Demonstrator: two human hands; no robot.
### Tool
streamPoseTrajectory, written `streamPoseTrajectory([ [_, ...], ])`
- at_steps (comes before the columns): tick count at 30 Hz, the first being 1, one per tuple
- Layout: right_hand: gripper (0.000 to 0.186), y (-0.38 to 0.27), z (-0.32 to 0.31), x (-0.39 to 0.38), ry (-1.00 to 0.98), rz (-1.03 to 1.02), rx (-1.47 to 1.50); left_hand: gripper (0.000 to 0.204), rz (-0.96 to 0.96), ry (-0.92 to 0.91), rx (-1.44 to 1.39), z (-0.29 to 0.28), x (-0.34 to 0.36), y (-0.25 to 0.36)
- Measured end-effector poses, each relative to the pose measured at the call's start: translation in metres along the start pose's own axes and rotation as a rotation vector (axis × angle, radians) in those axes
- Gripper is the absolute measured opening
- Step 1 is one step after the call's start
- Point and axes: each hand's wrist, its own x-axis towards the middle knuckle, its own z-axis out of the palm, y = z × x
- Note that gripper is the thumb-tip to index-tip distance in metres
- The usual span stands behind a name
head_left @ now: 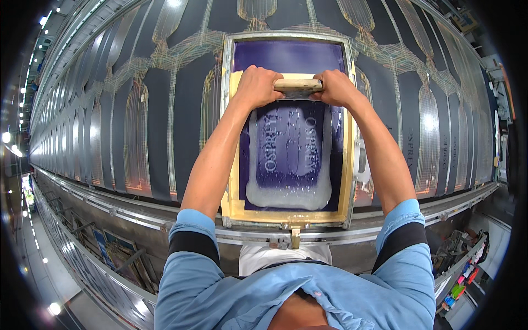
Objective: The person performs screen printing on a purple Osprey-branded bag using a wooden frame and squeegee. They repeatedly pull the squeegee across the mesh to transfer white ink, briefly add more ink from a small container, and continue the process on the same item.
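Note:
My left hand point(258, 86) and my right hand point(335, 88) grip either end of a squeegee point(298, 84) with a pale wooden handle. It lies across the upper part of a purple mesh screen point(287, 52) in a metal frame point(347, 214), edged with yellow tape. A translucent whitish layer of ink point(288, 196) forms a rim below the squeegee, around lettering on the mesh. The frame rests over a long table, against a metal rail point(385, 217) along the near edge.
Dark cut panels point(187, 126) with silvery marked strips cover the long table to both sides. Below the near edge are racks with stored frames point(118, 250) at left and a cluttered shelf point(456, 275) with coloured items at right. A lit aisle point(38, 258) runs at far left.

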Motion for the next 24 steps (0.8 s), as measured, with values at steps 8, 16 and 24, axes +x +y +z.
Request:
streamPoseTrajectory([
  [8, 0.029, -0.068, 0.085, -0.178, 0.029, -0.068, -0.052, 0.025, 0.098, -0.016, -0.017, 0.03, -0.192, 0.083],
  [16, 0.063, -0.041, 0.074, -0.227, 0.369, 0.089, 0.141, 0.041, 0.121, 0.094, 0.011, 0.033, -0.261, 0.12],
  [24, 0.036, 0.046, 0.09, -0.19, 0.709, 0.592, 0.292, 0.04, 0.092, 0.023, 0.03, 0.034, -0.267, 0.119],
])
